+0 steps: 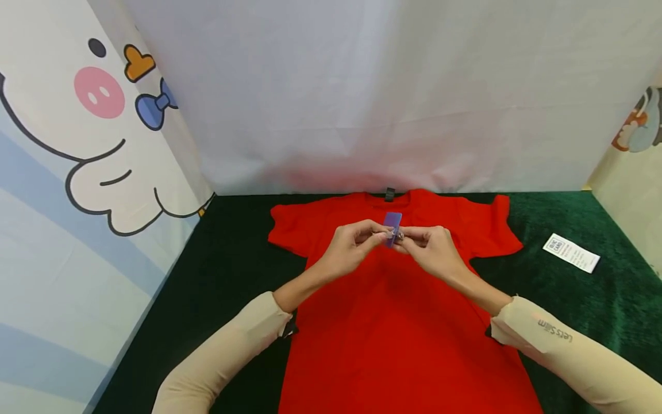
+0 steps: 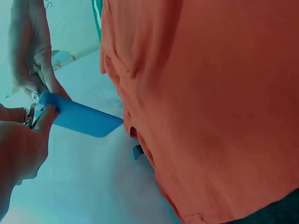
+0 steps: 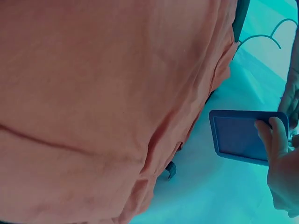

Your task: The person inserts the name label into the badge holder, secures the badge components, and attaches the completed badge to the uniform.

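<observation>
Both hands meet over the red T-shirt (image 1: 393, 322) at a blue badge holder (image 1: 393, 219), which stands on edge between them with a metal clip at its near end. My left hand (image 1: 354, 247) pinches that end, and the left wrist view shows the silver clip (image 2: 32, 115) at its fingers. From the other side my right hand (image 1: 434, 250) grips the same end. In the right wrist view its fingers (image 3: 275, 140) lie across the framed face of the holder (image 3: 238, 135). The fingers partly hide the clip.
The T-shirt lies spread on a dark green cloth (image 1: 233, 287), its black neck label (image 1: 390, 194) at the far edge. A white printed card (image 1: 571, 253) lies to the right. A white curtain (image 1: 362, 98) stands behind, with a cartoon-printed panel (image 1: 62, 190) at the left.
</observation>
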`<state>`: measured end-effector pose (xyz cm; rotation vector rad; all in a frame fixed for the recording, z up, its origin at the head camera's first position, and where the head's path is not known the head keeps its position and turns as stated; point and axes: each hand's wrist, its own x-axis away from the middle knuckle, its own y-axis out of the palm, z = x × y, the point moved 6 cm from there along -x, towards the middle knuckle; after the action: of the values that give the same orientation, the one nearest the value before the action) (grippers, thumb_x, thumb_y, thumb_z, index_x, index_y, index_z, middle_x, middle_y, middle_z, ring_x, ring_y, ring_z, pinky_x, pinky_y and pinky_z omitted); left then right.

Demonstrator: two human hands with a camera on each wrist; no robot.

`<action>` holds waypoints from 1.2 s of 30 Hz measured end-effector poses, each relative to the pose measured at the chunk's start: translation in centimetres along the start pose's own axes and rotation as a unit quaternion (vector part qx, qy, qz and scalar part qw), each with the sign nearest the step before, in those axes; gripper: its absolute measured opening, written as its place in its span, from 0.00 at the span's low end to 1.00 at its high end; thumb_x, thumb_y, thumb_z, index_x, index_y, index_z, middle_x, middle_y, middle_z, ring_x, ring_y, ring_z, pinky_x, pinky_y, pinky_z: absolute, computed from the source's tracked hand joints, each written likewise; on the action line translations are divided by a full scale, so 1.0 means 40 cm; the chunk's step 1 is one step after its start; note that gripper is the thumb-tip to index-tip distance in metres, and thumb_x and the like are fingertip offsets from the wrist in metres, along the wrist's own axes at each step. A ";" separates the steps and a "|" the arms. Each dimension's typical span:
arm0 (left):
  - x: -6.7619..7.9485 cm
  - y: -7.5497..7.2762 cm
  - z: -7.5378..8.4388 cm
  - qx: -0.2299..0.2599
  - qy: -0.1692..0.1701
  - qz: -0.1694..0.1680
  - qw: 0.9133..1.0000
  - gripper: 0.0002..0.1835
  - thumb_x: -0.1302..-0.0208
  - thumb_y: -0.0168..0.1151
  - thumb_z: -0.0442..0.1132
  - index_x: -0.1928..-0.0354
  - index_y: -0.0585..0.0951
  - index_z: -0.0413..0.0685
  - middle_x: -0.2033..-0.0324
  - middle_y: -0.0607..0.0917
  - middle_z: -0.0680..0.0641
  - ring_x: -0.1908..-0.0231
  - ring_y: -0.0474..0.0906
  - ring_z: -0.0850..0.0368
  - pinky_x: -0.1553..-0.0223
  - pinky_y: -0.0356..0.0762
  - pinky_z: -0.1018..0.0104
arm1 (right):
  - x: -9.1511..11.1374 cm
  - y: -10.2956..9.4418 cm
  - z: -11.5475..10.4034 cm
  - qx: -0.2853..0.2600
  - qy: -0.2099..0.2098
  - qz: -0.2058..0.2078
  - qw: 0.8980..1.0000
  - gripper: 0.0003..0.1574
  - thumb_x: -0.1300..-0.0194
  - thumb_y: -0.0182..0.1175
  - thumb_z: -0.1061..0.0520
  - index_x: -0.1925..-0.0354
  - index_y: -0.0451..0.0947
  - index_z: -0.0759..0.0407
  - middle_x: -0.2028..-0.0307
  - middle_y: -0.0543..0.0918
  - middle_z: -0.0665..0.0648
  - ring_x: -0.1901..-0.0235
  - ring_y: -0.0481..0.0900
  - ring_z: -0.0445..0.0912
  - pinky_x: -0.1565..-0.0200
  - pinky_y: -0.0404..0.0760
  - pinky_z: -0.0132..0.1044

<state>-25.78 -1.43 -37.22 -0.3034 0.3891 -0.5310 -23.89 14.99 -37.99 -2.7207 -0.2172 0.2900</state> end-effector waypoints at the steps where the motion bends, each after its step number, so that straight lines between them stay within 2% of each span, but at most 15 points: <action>1: 0.000 -0.002 -0.004 0.015 -0.010 -0.006 1.000 0.12 0.23 0.55 0.34 0.47 0.82 0.34 0.46 0.87 0.36 0.47 0.87 0.45 0.43 0.83 0.64 | 0.001 -0.001 0.001 -0.004 0.009 -0.007 1.000 0.20 0.25 0.58 0.62 0.41 0.79 0.74 0.51 0.87 0.71 0.53 0.89 0.57 0.52 0.86 0.31; 5: 0.003 -0.008 -0.016 0.084 -0.049 -0.023 0.995 0.13 0.21 0.51 0.35 0.46 0.78 0.32 0.44 0.83 0.34 0.42 0.84 0.42 0.41 0.82 0.60 | 0.008 -0.005 0.000 -0.009 0.004 -0.008 1.000 0.21 0.29 0.63 0.62 0.42 0.80 0.72 0.50 0.87 0.70 0.53 0.90 0.53 0.52 0.86 0.33; 9: 0.003 -0.011 -0.015 0.139 -0.066 -0.021 0.988 0.13 0.20 0.50 0.34 0.44 0.75 0.31 0.44 0.80 0.32 0.39 0.81 0.40 0.39 0.81 0.57 | 0.013 -0.004 -0.006 -0.017 -0.042 0.006 0.999 0.25 0.35 0.69 0.65 0.41 0.80 0.71 0.49 0.87 0.69 0.54 0.90 0.49 0.53 0.86 0.29; 12: 0.000 -0.010 -0.014 0.173 -0.075 -0.017 0.982 0.13 0.21 0.50 0.33 0.43 0.74 0.29 0.45 0.78 0.32 0.38 0.80 0.38 0.38 0.79 0.53 | 0.015 -0.007 -0.010 -0.006 -0.081 0.027 0.996 0.26 0.39 0.72 0.67 0.42 0.81 0.70 0.52 0.88 0.68 0.58 0.91 0.44 0.54 0.86 0.27; 16: -0.004 -0.008 -0.018 0.204 -0.094 -0.008 0.975 0.14 0.21 0.50 0.32 0.42 0.73 0.28 0.45 0.78 0.33 0.37 0.79 0.37 0.38 0.79 0.52 | 0.013 -0.012 -0.009 0.000 -0.109 0.050 0.993 0.27 0.43 0.74 0.67 0.45 0.80 0.68 0.55 0.89 0.66 0.61 0.88 0.36 0.54 0.86 0.27; 21: -0.005 -0.002 -0.023 0.244 -0.107 -0.005 0.964 0.14 0.20 0.48 0.31 0.42 0.72 0.27 0.43 0.78 0.31 0.35 0.76 0.34 0.39 0.80 0.56 | 0.011 -0.016 0.002 -0.002 -0.113 0.062 0.992 0.39 0.45 0.75 0.69 0.35 0.74 0.67 0.55 0.88 0.67 0.61 0.85 0.30 0.52 0.85 0.26; 24: -0.003 0.000 -0.022 0.258 -0.111 -0.006 0.960 0.14 0.20 0.48 0.31 0.42 0.72 0.27 0.42 0.78 0.30 0.35 0.75 0.35 0.38 0.79 0.55 | 0.011 -0.018 0.003 0.014 -0.121 0.063 0.991 0.45 0.44 0.75 0.69 0.30 0.70 0.66 0.55 0.87 0.67 0.61 0.86 0.34 0.52 0.85 0.26; 28: 0.001 -0.003 -0.018 0.275 -0.125 0.000 0.953 0.14 0.19 0.48 0.33 0.42 0.72 0.28 0.40 0.78 0.29 0.35 0.76 0.36 0.38 0.78 0.54 | 0.008 -0.022 -0.003 0.047 -0.152 0.068 0.985 0.44 0.45 0.76 0.67 0.31 0.72 0.64 0.52 0.85 0.63 0.56 0.85 0.47 0.52 0.84 0.24; 30: 0.002 -0.006 -0.017 0.287 -0.136 0.005 0.948 0.15 0.19 0.48 0.34 0.42 0.72 0.28 0.38 0.77 0.29 0.35 0.76 0.36 0.38 0.78 0.54 | 0.006 -0.025 -0.006 0.070 -0.171 0.078 0.980 0.43 0.47 0.78 0.65 0.33 0.75 0.63 0.48 0.82 0.62 0.51 0.83 0.53 0.48 0.81 0.23; 32: 0.002 -0.008 -0.017 0.295 -0.147 0.008 0.944 0.15 0.19 0.48 0.35 0.42 0.73 0.29 0.38 0.78 0.29 0.35 0.76 0.36 0.38 0.78 0.55 | 0.004 -0.029 -0.008 0.096 -0.187 0.088 0.974 0.43 0.48 0.79 0.63 0.35 0.76 0.62 0.42 0.79 0.62 0.44 0.79 0.56 0.42 0.81 0.32; 36: 0.000 -0.010 -0.022 0.311 -0.163 0.012 0.936 0.14 0.19 0.48 0.35 0.43 0.74 0.31 0.38 0.78 0.31 0.34 0.76 0.37 0.39 0.80 0.59 | 0.003 -0.029 -0.009 0.122 -0.209 0.081 0.967 0.46 0.50 0.80 0.63 0.33 0.74 0.62 0.36 0.79 0.63 0.37 0.77 0.56 0.36 0.75 0.28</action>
<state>-26.33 -1.90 -37.85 0.2266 -0.1086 -0.5420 -23.81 15.93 -37.25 -2.4095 -0.0654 0.8786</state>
